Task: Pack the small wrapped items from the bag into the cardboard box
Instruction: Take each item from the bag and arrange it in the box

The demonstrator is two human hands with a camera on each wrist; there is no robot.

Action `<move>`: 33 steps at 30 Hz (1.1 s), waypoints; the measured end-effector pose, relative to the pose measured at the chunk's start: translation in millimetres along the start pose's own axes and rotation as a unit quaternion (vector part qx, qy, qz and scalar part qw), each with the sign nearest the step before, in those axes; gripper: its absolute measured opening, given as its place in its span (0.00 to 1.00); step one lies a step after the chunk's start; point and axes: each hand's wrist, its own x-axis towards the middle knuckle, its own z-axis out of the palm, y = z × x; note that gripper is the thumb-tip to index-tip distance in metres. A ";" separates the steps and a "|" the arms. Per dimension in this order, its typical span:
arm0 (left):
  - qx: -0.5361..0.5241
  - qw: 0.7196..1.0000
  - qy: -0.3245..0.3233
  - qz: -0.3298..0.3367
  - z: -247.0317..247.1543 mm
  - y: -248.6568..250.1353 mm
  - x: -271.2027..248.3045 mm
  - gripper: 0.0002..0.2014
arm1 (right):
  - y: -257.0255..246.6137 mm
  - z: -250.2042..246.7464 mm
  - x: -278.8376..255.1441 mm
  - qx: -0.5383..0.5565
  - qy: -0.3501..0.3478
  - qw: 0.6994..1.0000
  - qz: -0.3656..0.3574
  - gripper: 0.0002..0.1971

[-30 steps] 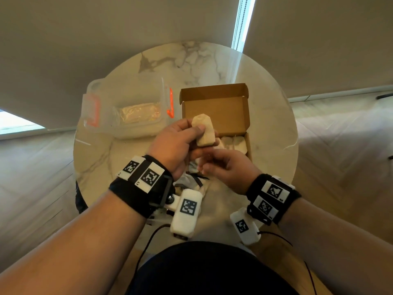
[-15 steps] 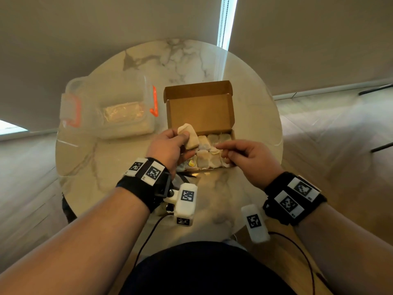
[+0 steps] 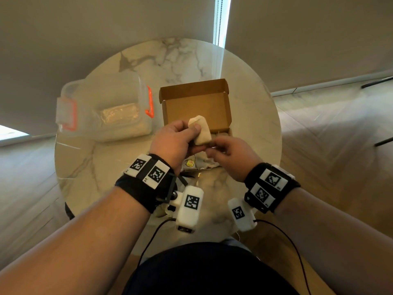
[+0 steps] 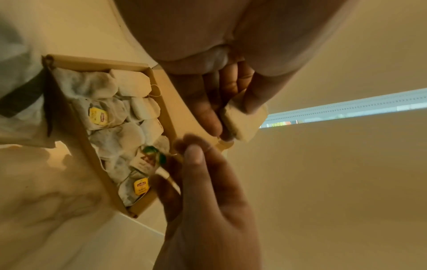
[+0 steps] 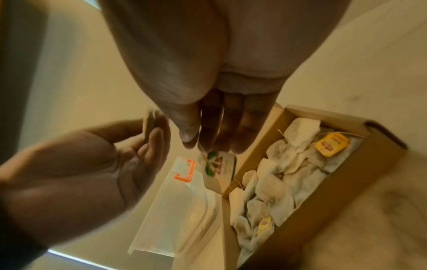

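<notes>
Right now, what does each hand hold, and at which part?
Left hand pinches a tea bag by its lower half. Right hand pinches a small paper tag at its top edge.

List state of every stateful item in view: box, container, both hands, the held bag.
cardboard box: lid open, partly filled with tea bags.
plastic container: lid on, orange latches, standing left of the box.
left hand: pinches a tea bag, raised over the box.
held tea bag: clear of the box, not yet placed.
right hand: fingers pinch a green-and-white paper tag.
</notes>
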 end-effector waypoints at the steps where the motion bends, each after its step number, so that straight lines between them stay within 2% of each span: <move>1: -0.006 1.000 0.015 0.001 -3.1 1.1 3.4 0.03 | 3.7 -2.0 -3.9 0.017 0.000 1.000 0.012 0.08; 5: -0.028 0.997 0.065 -0.015 -14.4 -1.5 16.9 0.02 | 13.5 -13.2 -16.2 0.073 0.007 0.997 0.014 0.10; 10: -0.026 0.996 0.078 -0.032 -15.5 -15.6 23.3 0.02 | 12.8 -14.2 -15.2 0.180 -0.039 0.982 0.047 0.09; 14: 0.041 0.997 0.059 -0.039 -11.4 -28.6 24.5 0.04 | 11.9 -12.8 -8.9 0.218 0.003 0.975 0.037 0.08; 17: 0.071 0.996 0.007 -0.060 1.2 -34.9 19.9 0.05 | 14.7 -8.4 -0.5 0.157 0.072 0.985 0.025 0.08; 19: 0.051 0.996 -0.015 -0.073 8.6 -35.9 16.1 0.07 | 19.1 -4.8 5.7 0.089 0.113 0.989 0.020 0.07; 22: 0.091 0.994 -0.036 -0.047 10.6 -43.5 17.9 0.01 | 23.5 -0.7 12.2 0.050 0.136 0.989 0.023 0.06; 24: 0.135 0.990 -0.029 -0.025 9.2 -46.9 21.3 0.07 | 25.7 1.7 15.0 0.060 0.128 0.989 0.041 0.05; 27: 0.147 0.989 -0.015 -0.028 9.2 -47.7 25.2 0.08 | 29.9 6.5 17.3 0.092 0.090 0.989 0.073 0.08; 30: 0.184 0.982 0.014 -0.037 0.6 -52.8 28.5 0.13 | 37.9 10.0 19.8 0.047 0.085 0.991 0.094 0.08; 31: 0.223 0.974 0.031 -0.030 -6.0 -54.9 29.5 0.14 | 41.0 10.9 21.6 0.032 0.090 0.990 0.108 0.08; 33: 0.358 0.932 0.065 -0.008 -23.0 -57.7 33.5 0.13 | 46.0 13.7 26.7 0.006 0.088 0.986 0.138 0.07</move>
